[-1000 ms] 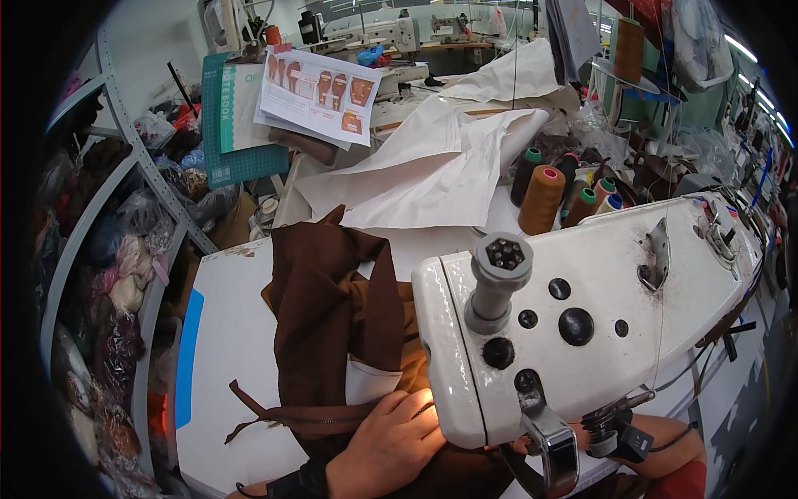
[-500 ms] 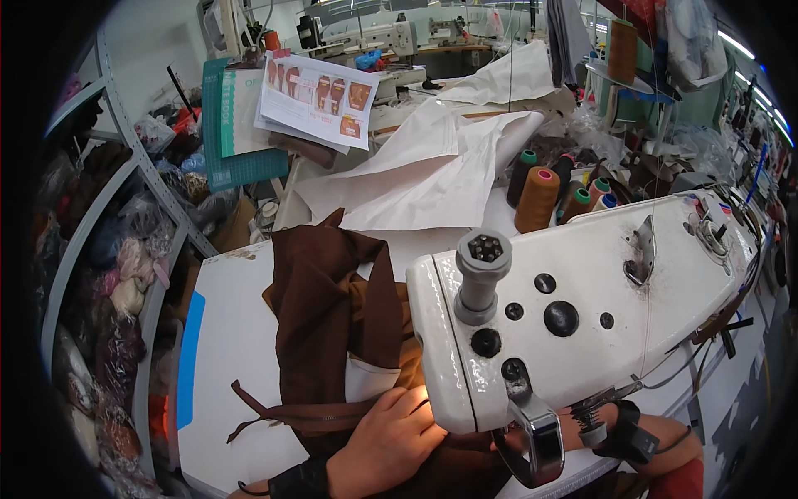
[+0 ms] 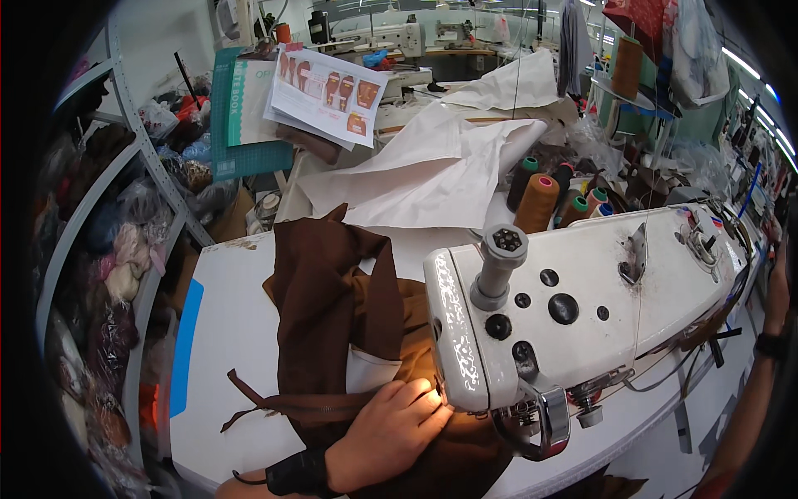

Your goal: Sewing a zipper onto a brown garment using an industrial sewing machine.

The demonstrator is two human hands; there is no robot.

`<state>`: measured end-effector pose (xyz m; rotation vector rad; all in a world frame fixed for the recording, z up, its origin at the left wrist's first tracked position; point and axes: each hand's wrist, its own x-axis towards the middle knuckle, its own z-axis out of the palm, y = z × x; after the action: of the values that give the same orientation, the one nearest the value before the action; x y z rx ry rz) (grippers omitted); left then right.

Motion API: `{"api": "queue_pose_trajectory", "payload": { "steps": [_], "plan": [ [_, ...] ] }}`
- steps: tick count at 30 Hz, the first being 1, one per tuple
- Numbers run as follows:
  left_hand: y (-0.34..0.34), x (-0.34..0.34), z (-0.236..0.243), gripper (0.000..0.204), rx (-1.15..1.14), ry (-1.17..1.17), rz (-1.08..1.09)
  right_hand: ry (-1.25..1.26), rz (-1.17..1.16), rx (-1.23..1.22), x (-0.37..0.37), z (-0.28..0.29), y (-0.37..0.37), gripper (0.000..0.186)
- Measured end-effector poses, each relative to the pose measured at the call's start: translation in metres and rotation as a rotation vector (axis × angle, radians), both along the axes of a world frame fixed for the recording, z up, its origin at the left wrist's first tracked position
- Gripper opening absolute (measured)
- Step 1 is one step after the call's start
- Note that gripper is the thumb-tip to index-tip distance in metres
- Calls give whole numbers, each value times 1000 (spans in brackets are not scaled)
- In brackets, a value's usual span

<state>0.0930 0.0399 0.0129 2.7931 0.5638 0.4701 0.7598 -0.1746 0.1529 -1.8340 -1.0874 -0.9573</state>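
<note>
My left hand (image 3: 391,437) is closed on brown fabric (image 3: 316,308) just left of the needle area of a white sewing machine (image 3: 582,254), its bent fingers in the lamp light. A brown zipper tape (image 3: 316,406) runs leftward from under that hand, and a small white piece (image 3: 371,366) lies within the fabric. At the far right edge my right hand (image 3: 775,283) is raised beside the machine's right end; its fingers are mostly hidden, so I cannot tell what they hold.
Thread cones (image 3: 536,202) stand behind the machine. White sheets (image 3: 424,175), a green cutting mat (image 3: 229,162) and printed papers (image 3: 326,91) lie further back. A metal rack (image 3: 125,158) full of bagged materials lines the left side. The white table edge (image 3: 187,341) shows at left.
My right hand has left the area under the machine head and moved up to the far right. My left hand stays beside the needle area on the fabric.
</note>
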Motion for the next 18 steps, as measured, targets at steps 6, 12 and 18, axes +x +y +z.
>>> {"api": "queue_pose_trajectory", "payload": {
  "steps": [6, 12, 18],
  "plan": [
    [0, -3, -2, 30, 33, -5, 11, 184, -53, -466, 125, -18, 30, 39],
    [2, -1, -2, 31, 2, -11, -5, 272, -15, -359, 167, -38, 25, 34],
    [1, 2, -1, 30, 17, 9, 0, 431, -97, -184, 171, -125, -12, 37]
  ]
}}
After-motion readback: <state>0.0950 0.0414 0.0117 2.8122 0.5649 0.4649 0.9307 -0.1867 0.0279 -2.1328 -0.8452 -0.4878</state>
